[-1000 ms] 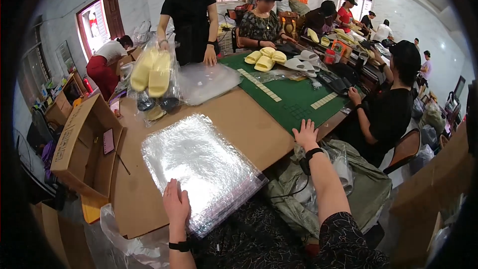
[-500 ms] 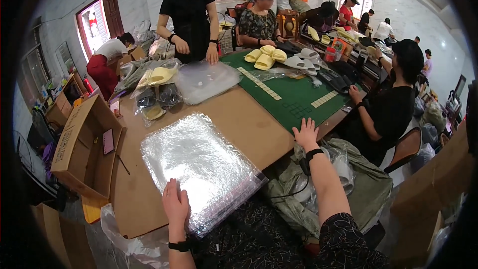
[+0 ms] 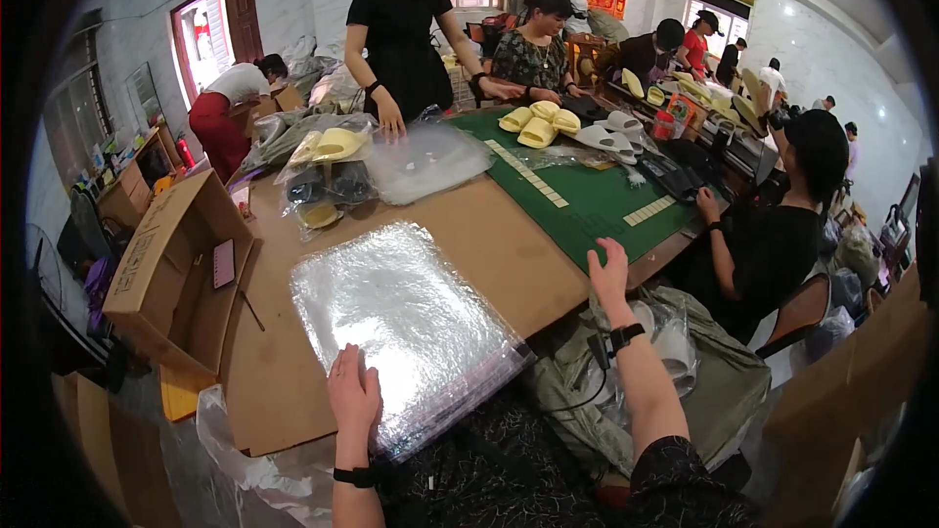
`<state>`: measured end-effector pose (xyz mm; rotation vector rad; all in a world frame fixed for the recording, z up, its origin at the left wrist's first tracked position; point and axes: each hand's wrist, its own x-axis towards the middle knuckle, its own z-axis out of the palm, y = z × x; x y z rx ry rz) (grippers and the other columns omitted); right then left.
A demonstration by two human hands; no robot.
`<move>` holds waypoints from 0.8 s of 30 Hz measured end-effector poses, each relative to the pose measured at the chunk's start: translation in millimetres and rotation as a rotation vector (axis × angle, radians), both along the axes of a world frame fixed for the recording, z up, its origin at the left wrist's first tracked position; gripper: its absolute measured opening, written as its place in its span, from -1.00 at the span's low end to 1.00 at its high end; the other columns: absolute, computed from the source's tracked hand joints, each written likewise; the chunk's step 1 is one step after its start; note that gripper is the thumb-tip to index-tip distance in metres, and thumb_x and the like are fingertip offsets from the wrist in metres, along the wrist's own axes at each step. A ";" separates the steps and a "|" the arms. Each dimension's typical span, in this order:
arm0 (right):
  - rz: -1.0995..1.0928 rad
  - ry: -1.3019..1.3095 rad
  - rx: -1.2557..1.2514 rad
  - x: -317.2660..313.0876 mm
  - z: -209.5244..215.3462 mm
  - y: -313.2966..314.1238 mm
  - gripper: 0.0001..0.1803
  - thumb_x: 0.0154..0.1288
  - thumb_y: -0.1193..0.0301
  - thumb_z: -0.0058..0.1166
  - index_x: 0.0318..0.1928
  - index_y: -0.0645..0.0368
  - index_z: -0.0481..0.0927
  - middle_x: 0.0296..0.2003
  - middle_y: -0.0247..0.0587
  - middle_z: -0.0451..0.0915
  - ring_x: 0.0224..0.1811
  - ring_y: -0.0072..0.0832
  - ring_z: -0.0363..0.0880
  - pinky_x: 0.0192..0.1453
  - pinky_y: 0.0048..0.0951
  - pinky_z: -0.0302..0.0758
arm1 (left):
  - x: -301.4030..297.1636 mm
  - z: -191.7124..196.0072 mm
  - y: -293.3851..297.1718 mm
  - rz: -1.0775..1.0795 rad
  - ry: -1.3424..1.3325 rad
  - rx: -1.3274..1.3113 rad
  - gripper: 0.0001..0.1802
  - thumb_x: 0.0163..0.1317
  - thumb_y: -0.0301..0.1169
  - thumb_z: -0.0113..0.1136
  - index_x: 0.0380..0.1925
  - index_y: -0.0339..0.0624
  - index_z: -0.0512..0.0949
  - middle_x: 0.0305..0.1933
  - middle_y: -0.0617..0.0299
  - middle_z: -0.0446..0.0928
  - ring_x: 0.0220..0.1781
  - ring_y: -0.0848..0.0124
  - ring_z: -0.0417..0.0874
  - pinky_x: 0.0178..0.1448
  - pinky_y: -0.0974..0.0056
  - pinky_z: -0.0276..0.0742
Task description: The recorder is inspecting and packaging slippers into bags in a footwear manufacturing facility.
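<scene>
left hand (image 3: 354,393) flat, fingers spread, pressing stack of clear plastic bags (image 3: 406,328) at its 7 o'clock corner, on cardboard sheet (image 3: 489,235). right hand (image 3: 608,274) open, empty, at table edge, 3 o'clock of stack. risk: slick near edge overhangs; could slide off.

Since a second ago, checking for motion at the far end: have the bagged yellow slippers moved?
Yes. The bagged yellow slippers have dropped from upright to lying flat on the brown table, beside the cardboard box.

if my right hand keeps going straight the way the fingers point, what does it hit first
Probably the green mat. Your right hand sits at the table's near edge, fingers pointing up and away over it. Further along that line lie the pale yellow slippers, though depth is hard to judge in this wide view.
</scene>
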<state>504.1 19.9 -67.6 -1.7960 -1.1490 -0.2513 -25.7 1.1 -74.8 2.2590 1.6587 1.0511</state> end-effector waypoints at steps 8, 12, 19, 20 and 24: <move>0.487 0.018 0.133 -125.0 32.3 -7.4 -0.81 0.25 0.45 0.20 -0.14 0.21 0.61 -0.03 -0.02 0.57 0.10 -0.05 0.50 0.21 -0.14 0.41 | 4.4 6.7 0.4 0.012 -0.001 -0.012 -0.43 0.25 -0.31 0.16 0.26 -0.31 0.43 0.32 -0.15 0.46 0.38 -0.11 0.40 0.45 -0.04 0.29; 0.571 0.048 0.070 -151.3 33.7 -14.5 -0.86 0.27 0.46 0.19 -0.18 0.19 0.63 -0.04 -0.07 0.56 0.07 -0.10 0.51 0.13 -0.18 0.44 | 4.8 6.0 1.3 -0.005 -0.021 -0.024 -0.43 0.26 -0.29 0.17 0.25 -0.30 0.43 0.34 -0.14 0.44 0.40 -0.10 0.38 0.44 -0.04 0.29; 0.532 0.156 0.088 -133.0 25.4 -16.0 -0.88 0.29 0.47 0.16 -0.18 0.19 0.63 -0.08 -0.16 0.56 -0.03 -0.21 0.53 -0.01 -0.32 0.46 | 3.6 0.4 2.0 -0.012 -0.006 -0.004 -0.44 0.27 -0.29 0.16 0.25 -0.31 0.44 0.33 -0.14 0.45 0.39 -0.09 0.39 0.45 -0.05 0.28; 0.502 0.188 0.100 -128.8 27.7 -16.6 -0.88 0.30 0.48 0.16 -0.17 0.19 0.63 -0.09 -0.17 0.56 -0.05 -0.23 0.53 -0.04 -0.33 0.45 | 2.4 0.1 1.9 -0.014 0.002 0.006 -0.44 0.28 -0.29 0.16 0.25 -0.31 0.43 0.32 -0.14 0.46 0.38 -0.09 0.40 0.44 -0.04 0.29; 0.378 0.113 0.108 -101.5 35.6 -17.3 -0.91 0.26 0.52 0.16 -0.21 0.20 0.61 -0.15 -0.15 0.57 -0.10 -0.25 0.53 -0.06 -0.35 0.43 | 0.5 0.5 1.1 -0.018 0.004 0.007 -0.43 0.28 -0.29 0.16 0.25 -0.32 0.43 0.32 -0.14 0.46 0.38 -0.09 0.41 0.44 -0.05 0.29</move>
